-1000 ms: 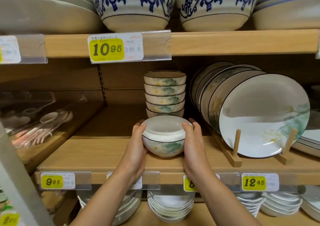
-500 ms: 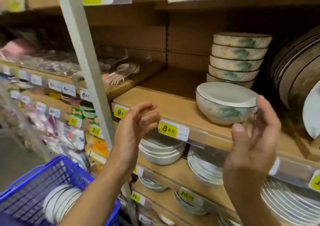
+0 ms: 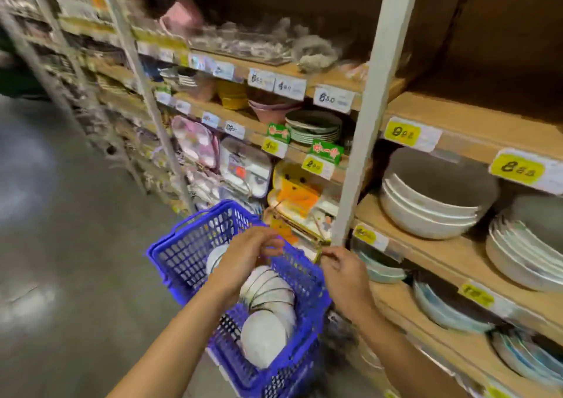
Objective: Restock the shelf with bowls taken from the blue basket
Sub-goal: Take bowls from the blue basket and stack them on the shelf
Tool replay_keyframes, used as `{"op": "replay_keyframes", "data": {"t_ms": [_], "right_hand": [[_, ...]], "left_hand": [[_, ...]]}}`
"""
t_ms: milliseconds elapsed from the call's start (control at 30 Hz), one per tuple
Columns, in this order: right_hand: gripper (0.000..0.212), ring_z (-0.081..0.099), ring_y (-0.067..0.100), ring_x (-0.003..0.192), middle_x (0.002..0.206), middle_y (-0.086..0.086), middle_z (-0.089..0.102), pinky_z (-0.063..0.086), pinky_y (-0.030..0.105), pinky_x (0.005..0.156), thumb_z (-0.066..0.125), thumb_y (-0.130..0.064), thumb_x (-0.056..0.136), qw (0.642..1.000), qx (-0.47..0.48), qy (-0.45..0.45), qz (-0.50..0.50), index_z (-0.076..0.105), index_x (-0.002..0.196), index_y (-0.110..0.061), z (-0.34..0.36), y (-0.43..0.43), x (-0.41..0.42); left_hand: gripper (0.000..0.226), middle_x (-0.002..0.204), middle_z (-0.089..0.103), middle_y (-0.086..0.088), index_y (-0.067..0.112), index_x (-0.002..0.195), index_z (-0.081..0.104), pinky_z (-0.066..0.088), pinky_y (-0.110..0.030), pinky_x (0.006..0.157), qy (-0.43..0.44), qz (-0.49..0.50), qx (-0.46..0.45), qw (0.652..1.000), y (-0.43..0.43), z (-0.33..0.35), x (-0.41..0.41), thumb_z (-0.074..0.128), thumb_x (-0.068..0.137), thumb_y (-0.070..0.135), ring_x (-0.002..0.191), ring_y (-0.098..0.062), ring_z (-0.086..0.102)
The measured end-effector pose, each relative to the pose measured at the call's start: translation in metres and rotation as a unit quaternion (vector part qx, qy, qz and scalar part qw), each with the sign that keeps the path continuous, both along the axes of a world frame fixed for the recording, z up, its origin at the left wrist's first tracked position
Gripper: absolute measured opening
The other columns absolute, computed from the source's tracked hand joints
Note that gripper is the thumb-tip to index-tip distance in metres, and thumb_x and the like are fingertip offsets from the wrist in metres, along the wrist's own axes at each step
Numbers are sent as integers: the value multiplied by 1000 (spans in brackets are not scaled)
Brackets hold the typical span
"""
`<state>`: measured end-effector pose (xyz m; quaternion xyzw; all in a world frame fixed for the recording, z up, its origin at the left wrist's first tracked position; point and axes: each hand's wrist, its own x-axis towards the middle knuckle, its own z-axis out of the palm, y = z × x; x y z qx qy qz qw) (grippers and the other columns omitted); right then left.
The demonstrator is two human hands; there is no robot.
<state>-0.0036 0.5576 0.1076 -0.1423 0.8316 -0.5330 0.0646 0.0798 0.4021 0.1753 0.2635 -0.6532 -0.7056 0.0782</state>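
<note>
The blue basket (image 3: 189, 251) sits low at centre, beside the shelving. Inside it lie several white bowls (image 3: 268, 312) with dark rims, stacked on their sides. My left hand (image 3: 246, 254) hovers over the basket's far end with loosely curled fingers and holds nothing. My right hand (image 3: 341, 272) hangs just right of the basket's rim, fingers also loosely curled and empty. Neither hand touches a bowl. The wooden shelf (image 3: 475, 129) rises at the right; the spot where the last bowl went is out of view.
Lower wooden shelves hold stacked white bowls (image 3: 426, 211) and plates (image 3: 524, 263) at right. A white upright post (image 3: 365, 129) divides the shelving. Packaged goods (image 3: 243, 169) fill the left bays. Grey floor (image 3: 61, 245) lies to the left of the basket.
Both hands let go of the bowl on the shelf and dropped down to the basket. My view swung left and down, so the flowered bowls and upright plates left the frame.
</note>
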Motion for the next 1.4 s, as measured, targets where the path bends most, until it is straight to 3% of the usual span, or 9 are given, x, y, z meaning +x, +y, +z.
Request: {"op": "replay_keyframes", "data": {"t_ms": [200,533,633,733,833,933,1133,1267,1400], "right_hand": [[25,62,31,82,76,13,66,38,31,65,51,-17,93,978,182,-94,38,67,78,-5,-76,-68,26],[31,61,29,95,91,16,64,49,35,80,50,-32,95,880,400,-180,182,53,72,-11,-155,-110,17],[29,57,31,112,122,21,59,47,33,86,48,-35,97,854,425,-225,198,57,87,-9,-178,-116,13],[43,53,31,121,137,19,49,46,33,93,46,-36,97,846,430,-273,157,56,124,-4,-196,-121,10],[50,48,28,128,149,14,38,43,31,99,44,-35,98,846,421,-314,92,46,136,-3,-206,-125,14],[47,57,29,117,149,9,39,47,32,91,47,-30,96,844,411,-346,5,46,134,-3,-215,-130,19],[55,52,33,123,137,19,51,43,35,97,53,-22,92,829,339,-421,-145,38,141,-2,-236,-141,35],[55,49,36,123,140,22,42,41,37,99,48,-17,93,808,346,-431,-205,31,143,-1,-249,-162,37],[69,42,35,127,145,21,33,36,39,103,49,-20,92,782,384,-428,-243,15,147,2,-255,-173,39]], "left_hand": [[21,95,69,-11,8,98,62,43,-25,67,-143,-7,-27,989,-80,-66,47,43,100,16,78,-20,61],[25,102,69,-13,3,104,64,43,-21,60,-257,-95,-95,957,-123,-138,0,45,98,19,77,-17,58],[21,96,66,-10,7,99,65,42,-24,67,-289,-129,-115,942,-131,-153,-17,47,96,15,79,-17,56],[18,91,65,-9,8,94,64,40,-27,71,-313,-171,-138,924,-144,-168,-33,47,95,14,83,-20,56],[18,83,61,-11,6,87,62,34,-28,69,-338,-203,-154,906,-154,-188,-48,47,95,15,81,-18,49],[23,72,54,-4,10,78,57,34,-28,70,-375,-239,-127,887,-160,-219,-62,51,97,21,80,-18,48],[23,103,60,-15,4,116,57,49,-28,77,-443,-363,-77,817,-150,-299,-80,45,102,17,91,-24,59],[43,140,50,-25,-8,137,46,42,-44,105,-504,-409,21,760,-133,-338,-73,50,97,6,128,-38,49],[40,137,51,-29,-12,135,45,48,-40,92,-503,-391,47,769,-124,-363,-60,48,97,0,114,-35,58]]}}
